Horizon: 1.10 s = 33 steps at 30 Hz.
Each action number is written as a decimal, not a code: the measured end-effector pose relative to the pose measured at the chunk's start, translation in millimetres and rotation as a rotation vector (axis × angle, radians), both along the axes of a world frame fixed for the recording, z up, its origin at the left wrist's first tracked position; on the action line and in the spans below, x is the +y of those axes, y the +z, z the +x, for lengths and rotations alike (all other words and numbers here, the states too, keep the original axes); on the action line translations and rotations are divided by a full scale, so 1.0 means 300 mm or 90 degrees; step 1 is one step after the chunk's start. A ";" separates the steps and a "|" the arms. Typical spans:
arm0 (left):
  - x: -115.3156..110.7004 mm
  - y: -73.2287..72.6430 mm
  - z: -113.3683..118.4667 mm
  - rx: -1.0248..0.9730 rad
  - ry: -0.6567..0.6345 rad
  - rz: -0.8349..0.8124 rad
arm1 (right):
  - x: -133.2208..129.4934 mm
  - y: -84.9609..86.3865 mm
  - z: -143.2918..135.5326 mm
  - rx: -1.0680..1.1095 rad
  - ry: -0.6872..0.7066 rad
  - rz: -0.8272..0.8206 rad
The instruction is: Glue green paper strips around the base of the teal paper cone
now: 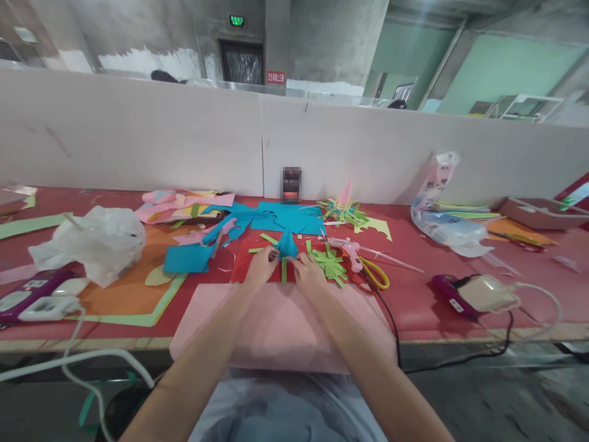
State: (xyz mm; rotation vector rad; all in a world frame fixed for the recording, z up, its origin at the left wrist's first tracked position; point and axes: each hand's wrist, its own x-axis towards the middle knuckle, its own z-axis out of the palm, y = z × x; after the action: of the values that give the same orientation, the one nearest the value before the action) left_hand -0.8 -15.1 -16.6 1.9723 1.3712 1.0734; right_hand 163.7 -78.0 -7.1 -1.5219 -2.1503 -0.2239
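Between my two hands a blue folded paper cone (287,244) stands with its point up, on a red sheet (240,265) with green paper strips (284,270) sticking out around it. My left hand (263,265) pinches the cone's lower left edge. On the other side, my right hand (309,271) has its fingers closed at the cone's lower right edge. Just right of that hand lies a pile of cut green strips (329,263). A pink glue gun (352,253) and yellow-handled scissors (375,273) rest beyond the pile.
Blue paper (299,218) lies behind my hands, near a pink-and-green paper piece (344,202). A white plastic bag (99,239) and a purple power strip (39,294) are at left. Another power strip (453,294) with cables sits right. A pale partition (184,135) borders the table.
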 end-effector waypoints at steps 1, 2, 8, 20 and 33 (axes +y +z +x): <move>0.002 -0.001 0.000 -0.005 0.004 -0.002 | 0.000 0.002 -0.007 -0.029 -0.004 -0.005; 0.003 -0.001 0.000 -0.005 0.006 -0.001 | -0.002 0.005 -0.015 -0.053 -0.007 -0.009; 0.005 -0.004 -0.001 -0.004 0.003 -0.003 | -0.014 0.023 -0.044 -0.119 -0.014 -0.037; -0.003 0.009 0.005 0.030 0.015 -0.024 | -0.024 0.096 -0.089 -0.250 -0.034 -0.152; -0.024 0.044 -0.014 -0.018 0.014 0.026 | -0.023 0.070 -0.106 -0.215 -0.045 -0.117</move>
State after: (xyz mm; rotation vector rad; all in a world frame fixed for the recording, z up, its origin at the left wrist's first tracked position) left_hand -5.1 -22.2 -3.3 1.9677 1.3689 1.1436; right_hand 132.0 -85.0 13.8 -1.7718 -2.4354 -0.3349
